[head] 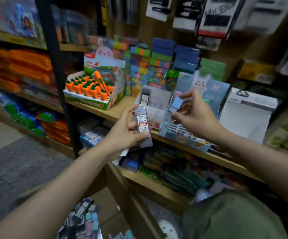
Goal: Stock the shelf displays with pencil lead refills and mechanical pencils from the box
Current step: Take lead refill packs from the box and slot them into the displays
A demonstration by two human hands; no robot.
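Observation:
My left hand grips a stack of grey lead refill cases with red and white labels, held upright in front of the wooden shelf. My right hand pinches a small light-blue refill case over the blue bunny display box. Between the hands stands a white display box with one grey refill case upright in its back row. The cardboard box at the bottom holds several loose grey and pastel refill cases.
A carrot-themed display stands to the left on the shelf. An open white box sits to the right. Stacks of coloured packs line the back. Packaged goods hang above, and a black upright post divides the shelving.

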